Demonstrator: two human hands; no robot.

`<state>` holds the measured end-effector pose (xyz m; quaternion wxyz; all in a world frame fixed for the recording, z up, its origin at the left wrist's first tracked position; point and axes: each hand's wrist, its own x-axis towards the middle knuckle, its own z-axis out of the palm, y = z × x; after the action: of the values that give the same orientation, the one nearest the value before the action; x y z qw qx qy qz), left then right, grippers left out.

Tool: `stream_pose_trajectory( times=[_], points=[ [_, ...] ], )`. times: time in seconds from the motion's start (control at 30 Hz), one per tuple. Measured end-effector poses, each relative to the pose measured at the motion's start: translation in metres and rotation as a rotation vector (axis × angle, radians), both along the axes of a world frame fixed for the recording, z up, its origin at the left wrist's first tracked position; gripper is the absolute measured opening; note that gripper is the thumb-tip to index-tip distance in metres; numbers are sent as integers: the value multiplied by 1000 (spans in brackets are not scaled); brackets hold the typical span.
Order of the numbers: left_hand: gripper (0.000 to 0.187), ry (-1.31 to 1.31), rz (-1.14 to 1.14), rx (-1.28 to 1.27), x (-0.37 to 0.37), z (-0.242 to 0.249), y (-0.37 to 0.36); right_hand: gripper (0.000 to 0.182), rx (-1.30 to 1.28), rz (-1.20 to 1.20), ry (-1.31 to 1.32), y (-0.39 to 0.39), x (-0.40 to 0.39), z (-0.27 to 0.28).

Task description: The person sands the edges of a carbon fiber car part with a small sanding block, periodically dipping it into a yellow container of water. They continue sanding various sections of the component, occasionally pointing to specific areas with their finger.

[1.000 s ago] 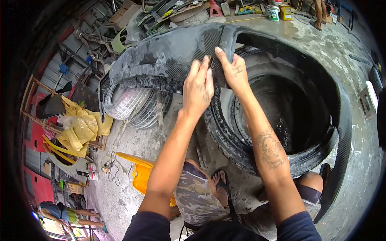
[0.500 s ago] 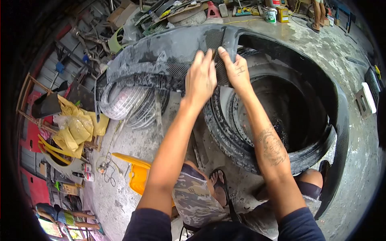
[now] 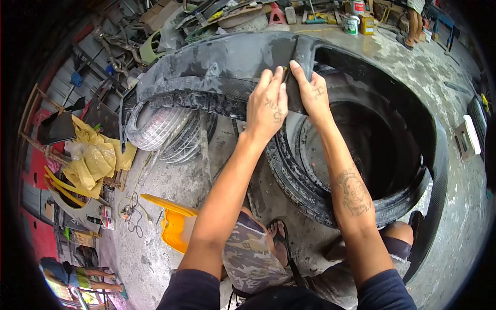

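Observation:
A dark car bumper (image 3: 232,54) with a carbon-fibre weave and grey wet-looking patches lies across stacked tyres. My left hand (image 3: 267,106) is on its upper face, fingers pressed together around a small dark item I cannot make out. Close beside it, my right hand (image 3: 313,98) grips the bumper's upright strip, thumb on top and the other fingers mostly hidden. Beneath the bumper's right opening is a large tyre (image 3: 305,188), smeared with white residue. More tyres (image 3: 155,129) support the left end.
A yellow plastic chair (image 3: 173,230) stands left of my legs. Yellowish crumpled sheeting (image 3: 93,157) and car parts line the left side. Paint cans (image 3: 351,24) and scrap lie at the back. Another person's legs (image 3: 413,26) show at the far right, and another person (image 3: 72,274) at lower left.
The view has shifted slightly. My left hand has turned so that writing on its back shows, and it stays near the strip. My right hand keeps its grip on the bumper.

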<state>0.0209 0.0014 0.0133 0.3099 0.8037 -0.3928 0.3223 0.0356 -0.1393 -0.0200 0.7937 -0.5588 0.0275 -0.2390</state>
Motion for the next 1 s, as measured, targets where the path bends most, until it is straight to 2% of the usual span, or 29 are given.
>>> stream_pose_trajectory(
  times=[0.07, 0.17, 0.23, 0.3, 0.4, 0.43, 0.53, 0.57, 0.63, 0.67, 0.7, 0.77, 0.8, 0.83, 0.87, 0.9, 0.97, 1.0],
  points=[
    [35, 38, -13, -42, -17, -4, 11, 45, 22, -30, -75, 6, 0, 4],
    [38, 101, -32, 35, -17, -5, 28, 46, -37, -113, -73, 9, 4, 4],
    [38, 11, -7, 67, 4, 5, 9, 48, 7, 18, 19, 3, 2, 0],
    [39, 110, -12, 20, -4, 2, 8, 49, 27, 39, 18, 3, -2, -3],
    [39, 76, -51, -42, -31, -8, 33, 52, 2, -106, -122, 14, 5, 2],
    [39, 103, -29, -45, -28, -8, 32, 51, -129, -129, 14, 10, 3, 2],
    [32, -30, -14, -13, 11, 4, 1, 44, 20, -8, -70, 5, -2, 1],
    [33, 42, -40, -21, 29, 8, -5, 42, 44, 72, -28, 0, -6, 5],
    [34, 39, -115, -147, 37, 19, 9, 40, 35, -24, -41, 11, -16, 22],
    [35, 45, 4, -164, 30, 24, 31, 41, -18, 2, -22, 4, -2, 10],
    [36, 67, 114, -167, 2, 31, 62, 45, 33, 38, -43, 5, 3, 3],
    [40, 194, 272, -281, -54, 25, 139, 49, 7, 17, 7, 5, -4, 9],
    [45, 337, 373, -344, -86, 17, 174, 51, 10, 2, 13, 5, -4, 11],
    [48, 431, 422, -422, -108, -6, 222, 51, 7, 2, 15, 6, -5, 10],
    [45, 371, 607, -405, -136, -23, 253, 51, -3, -12, 22, 7, -6, 10],
    [46, 395, 631, -444, -164, -41, 287, 51, -16, -29, 26, 6, -6, 11],
    [42, 395, 833, -294, -218, -88, 359, 51, -33, -26, 10, 3, -6, 9],
    [43, 447, 846, -338, -242, -111, 379, 51, -13, -23, 34, 6, -11, 12]
  ],
)
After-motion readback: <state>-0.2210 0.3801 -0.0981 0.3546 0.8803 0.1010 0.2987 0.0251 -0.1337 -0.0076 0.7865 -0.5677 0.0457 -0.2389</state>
